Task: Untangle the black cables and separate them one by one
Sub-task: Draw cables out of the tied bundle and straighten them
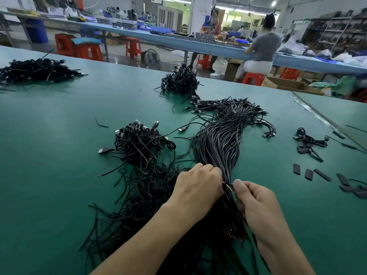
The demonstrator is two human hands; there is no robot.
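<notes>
Left hand [198, 185] gripping cable bundle [218, 143], right hand [256, 199] pinching

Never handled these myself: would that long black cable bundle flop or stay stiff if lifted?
Probably floppy: the cable bundle lies in loose curves on the green table. Strands would likely snag, since they cross near the plug ends.

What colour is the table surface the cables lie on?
Green, a dark teal shade; the table shows plainly in the head view, the only one.
</notes>
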